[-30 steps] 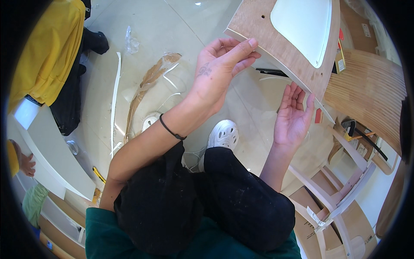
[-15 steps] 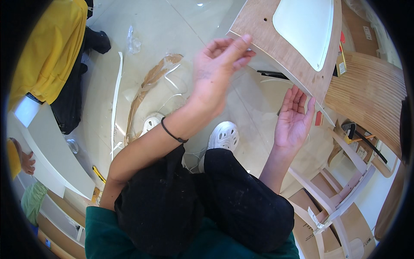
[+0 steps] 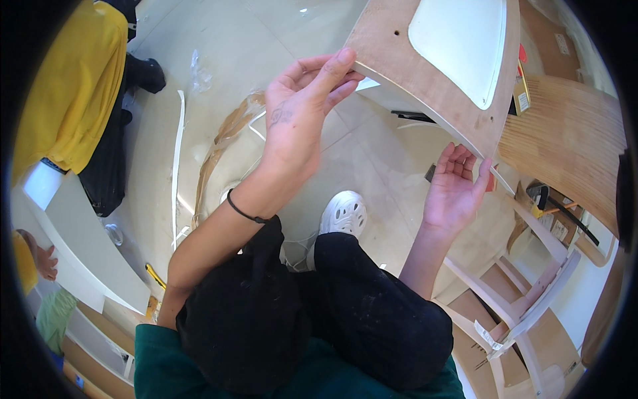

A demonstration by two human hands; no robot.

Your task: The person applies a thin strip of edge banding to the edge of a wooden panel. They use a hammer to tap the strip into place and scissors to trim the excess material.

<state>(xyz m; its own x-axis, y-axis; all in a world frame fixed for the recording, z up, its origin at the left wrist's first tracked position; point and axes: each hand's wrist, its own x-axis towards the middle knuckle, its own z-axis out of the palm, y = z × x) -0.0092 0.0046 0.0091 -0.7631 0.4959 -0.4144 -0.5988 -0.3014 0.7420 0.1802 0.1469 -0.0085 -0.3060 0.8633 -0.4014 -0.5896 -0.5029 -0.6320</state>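
A curved-edged plywood panel (image 3: 379, 50) with a white inset (image 3: 458, 40) extends from the upper edge of the view. A small dark hole shows near each of two corners. My left hand (image 3: 299, 110) pinches its left corner, thumb on top and fingers below. At the near right corner my right hand (image 3: 455, 193) is palm up, fingertips tucked against the underside and thumb on the edge. The panel's far part is out of view.
Unfinished wooden chair frames (image 3: 512, 306) and a ribbed wooden board (image 3: 565, 133) are on the right. White edging strip (image 3: 177, 159), brown tape (image 3: 219, 149) and a yellow cutter (image 3: 155, 274) lie on the floor. A person in yellow (image 3: 70, 86) works by a white panel (image 3: 100, 246) at left.
My left hand has moved left and slightly down, onto the panel's corner. The panel has shifted slightly left, and my right thumb has come to its near corner.
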